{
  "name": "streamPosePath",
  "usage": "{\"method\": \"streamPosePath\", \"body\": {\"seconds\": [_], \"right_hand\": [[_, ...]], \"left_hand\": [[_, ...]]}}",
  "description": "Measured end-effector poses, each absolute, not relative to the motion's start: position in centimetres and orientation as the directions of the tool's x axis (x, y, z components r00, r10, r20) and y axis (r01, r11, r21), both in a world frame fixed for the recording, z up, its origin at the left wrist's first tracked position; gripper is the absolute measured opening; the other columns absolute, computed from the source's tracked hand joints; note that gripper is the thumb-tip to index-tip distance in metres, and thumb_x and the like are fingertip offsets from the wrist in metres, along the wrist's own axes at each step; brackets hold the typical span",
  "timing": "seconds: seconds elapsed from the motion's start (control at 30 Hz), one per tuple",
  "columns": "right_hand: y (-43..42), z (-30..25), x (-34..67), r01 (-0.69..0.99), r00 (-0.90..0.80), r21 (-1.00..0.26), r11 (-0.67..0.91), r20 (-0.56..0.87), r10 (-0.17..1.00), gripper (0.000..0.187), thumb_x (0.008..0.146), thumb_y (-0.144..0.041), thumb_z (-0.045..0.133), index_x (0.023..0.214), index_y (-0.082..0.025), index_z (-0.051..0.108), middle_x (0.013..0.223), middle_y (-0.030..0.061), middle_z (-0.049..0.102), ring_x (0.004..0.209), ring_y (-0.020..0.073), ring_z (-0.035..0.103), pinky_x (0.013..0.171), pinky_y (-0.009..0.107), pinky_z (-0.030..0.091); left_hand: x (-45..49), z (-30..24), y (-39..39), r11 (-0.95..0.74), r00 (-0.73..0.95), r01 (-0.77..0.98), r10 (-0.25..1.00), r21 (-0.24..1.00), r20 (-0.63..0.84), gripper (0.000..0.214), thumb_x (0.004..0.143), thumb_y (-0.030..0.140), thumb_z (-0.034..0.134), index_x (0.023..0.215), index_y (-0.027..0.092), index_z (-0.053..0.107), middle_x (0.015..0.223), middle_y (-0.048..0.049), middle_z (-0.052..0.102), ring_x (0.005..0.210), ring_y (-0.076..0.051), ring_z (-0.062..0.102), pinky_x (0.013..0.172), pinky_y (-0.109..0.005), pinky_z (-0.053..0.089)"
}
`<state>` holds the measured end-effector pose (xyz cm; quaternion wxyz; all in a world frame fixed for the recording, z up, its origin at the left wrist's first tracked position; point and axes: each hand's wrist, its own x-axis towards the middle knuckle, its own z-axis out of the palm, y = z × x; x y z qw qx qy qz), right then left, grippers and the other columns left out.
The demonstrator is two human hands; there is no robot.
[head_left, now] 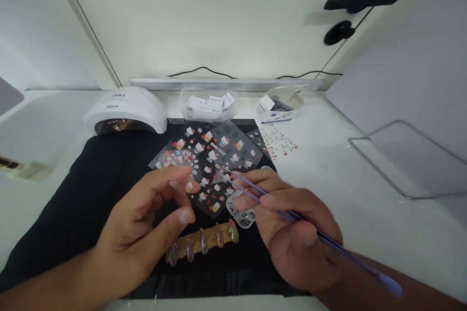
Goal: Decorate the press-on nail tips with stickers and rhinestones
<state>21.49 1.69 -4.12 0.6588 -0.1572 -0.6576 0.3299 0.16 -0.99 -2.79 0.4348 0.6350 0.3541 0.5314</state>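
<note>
My right hand (295,223) grips a pair of slim purple tweezers (251,192), whose pointed tips are slightly apart above a sheet of cartoon cat stickers (226,143). My left hand (146,218) hovers with thumb and fingers curved and apart, and I see nothing clearly held in it. Just right of its thumb, several decorated press-on nails (203,240) stand in a row on a brown strip (196,242). A clear divided case (245,219) with small shiny pieces is partly hidden by my right fingers.
A black cloth (98,175) covers the white table (365,238). At the back stand a white nail lamp (127,107), a clear tub of white packets (209,107) and an opened box of pads (279,107). A bottle (29,170) lies left; a metal frame (383,170) is right.
</note>
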Motion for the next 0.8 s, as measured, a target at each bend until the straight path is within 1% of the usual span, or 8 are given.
{"method": "streamPosePath", "body": {"seconds": [0.1,0.17,0.27,0.37,0.47,0.57,0.67,0.8], "right_hand": [[1.5,-4.3,21.5,-0.217,-0.127,-0.650,0.728,0.758,0.640,0.032,0.100,-0.038,0.048,0.117,-0.022,0.071,0.091,0.0071,0.079,0.099,0.0266,0.071,0.094,0.049,0.055],[1.4,-4.4,21.6,-0.204,-0.158,-0.651,0.731,0.759,0.632,0.034,0.100,-0.040,0.047,0.118,-0.023,0.070,0.092,0.0071,0.080,0.101,0.0268,0.072,0.094,0.048,0.055],[1.2,-4.5,21.6,-0.200,-0.181,-0.654,0.730,0.757,0.628,0.034,0.100,-0.041,0.046,0.118,-0.024,0.070,0.092,0.0073,0.080,0.102,0.0269,0.072,0.094,0.048,0.055],[1.1,-4.3,21.7,-0.233,-0.226,-0.659,0.715,0.752,0.619,0.035,0.100,-0.040,0.047,0.119,-0.022,0.070,0.092,0.0085,0.080,0.099,0.0263,0.072,0.093,0.046,0.054],[1.2,-4.1,21.7,-0.245,-0.260,-0.661,0.709,0.750,0.609,0.035,0.100,-0.039,0.047,0.121,-0.021,0.069,0.093,0.0086,0.079,0.098,0.0257,0.071,0.093,0.045,0.053],[1.5,-3.9,21.6,-0.250,-0.236,-0.657,0.711,0.753,0.614,0.034,0.100,-0.038,0.048,0.119,-0.021,0.070,0.092,0.0078,0.079,0.099,0.0248,0.070,0.095,0.044,0.051],[1.7,-3.3,21.5,-0.280,-0.204,-0.665,0.692,0.746,0.634,0.033,0.100,-0.036,0.049,0.115,-0.019,0.073,0.087,0.0075,0.078,0.092,0.0242,0.071,0.090,0.043,0.052],[1.5,-2.6,21.2,-0.319,-0.190,-0.697,0.642,0.711,0.677,0.031,0.099,-0.035,0.051,0.110,-0.018,0.075,0.080,0.0073,0.076,0.084,0.0240,0.069,0.080,0.042,0.054]], "left_hand": [[0.3,-3.0,-1.0,-0.376,0.162,0.091,0.919,0.922,0.358,0.049,0.085,0.006,0.068,0.120,0.040,0.068,0.104,0.0067,0.074,0.087,-0.008,0.069,0.084,-0.014,0.056],[0.7,-2.9,-1.0,-0.370,0.122,0.126,0.926,0.920,0.356,0.046,0.081,0.006,0.072,0.114,0.038,0.072,0.100,0.0078,0.076,0.089,-0.007,0.071,0.086,-0.012,0.055],[1.3,-2.7,-0.9,-0.340,0.033,0.115,0.940,0.933,0.338,0.041,0.073,0.005,0.078,0.103,0.034,0.076,0.091,0.0072,0.079,0.083,-0.008,0.073,0.081,-0.011,0.057],[1.7,-2.5,-0.9,-0.309,-0.052,0.076,0.948,0.948,0.313,0.040,0.069,0.003,0.080,0.098,0.031,0.078,0.082,0.0066,0.078,0.075,-0.009,0.073,0.075,-0.012,0.059],[1.8,-2.4,-0.9,-0.279,-0.054,0.048,0.958,0.959,0.281,0.043,0.069,0.002,0.078,0.099,0.034,0.078,0.078,0.0085,0.077,0.072,-0.006,0.072,0.074,-0.009,0.057],[1.7,-2.6,-1.0,-0.259,-0.020,0.035,0.965,0.965,0.260,0.047,0.070,0.002,0.077,0.102,0.037,0.077,0.080,0.0103,0.076,0.072,-0.004,0.071,0.074,-0.007,0.056],[1.7,-2.9,-1.0,-0.264,-0.004,0.040,0.964,0.964,0.265,0.050,0.072,0.003,0.077,0.106,0.039,0.076,0.083,0.0099,0.076,0.074,-0.004,0.069,0.077,-0.006,0.055],[1.6,-3.3,-1.0,-0.255,0.039,0.008,0.966,0.967,0.255,0.052,0.077,0.005,0.075,0.114,0.041,0.073,0.090,0.0088,0.075,0.080,-0.005,0.069,0.083,-0.010,0.055]]}}
